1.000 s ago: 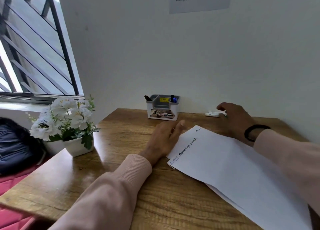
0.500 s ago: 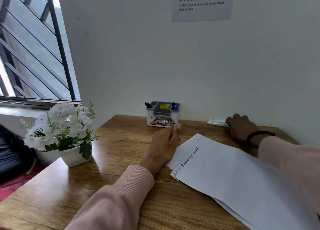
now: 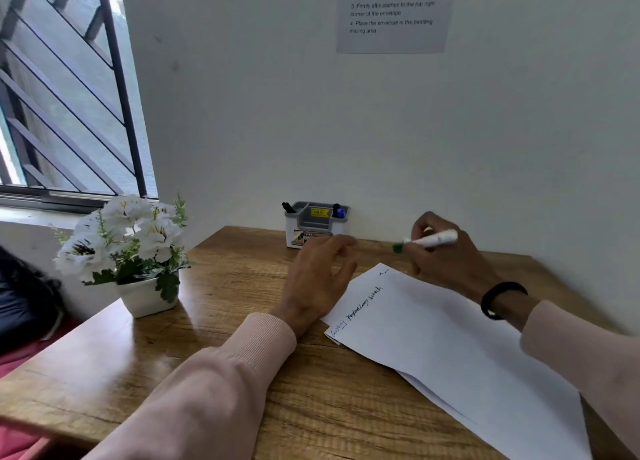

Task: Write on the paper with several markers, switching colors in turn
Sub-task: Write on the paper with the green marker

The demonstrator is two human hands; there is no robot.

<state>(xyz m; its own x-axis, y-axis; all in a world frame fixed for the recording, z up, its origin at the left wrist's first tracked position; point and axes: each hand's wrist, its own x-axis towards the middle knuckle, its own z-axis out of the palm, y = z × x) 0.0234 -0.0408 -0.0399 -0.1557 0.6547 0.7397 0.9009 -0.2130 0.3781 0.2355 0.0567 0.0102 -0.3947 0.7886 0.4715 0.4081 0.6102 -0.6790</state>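
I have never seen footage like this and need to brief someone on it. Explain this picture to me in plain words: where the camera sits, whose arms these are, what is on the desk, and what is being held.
There is no machine here. The one picture comes from a wide-angle camera worn on a person's head, looking forward and down, so the two sleeved arms are that person's own.

The right hand grips a white marker with a green cap or tip, held in the air above the far end of the paper. The left hand lies with relaxed fingers at the paper's left edge and holds nothing.

The paper is a few white sheets on a wooden desk, with a short line of handwriting near its left edge. By the wall stands a small grey and white pen holder with a black marker and a blue one showing. A pot of white flowers stands on the left. A printed notice hangs on the wall.
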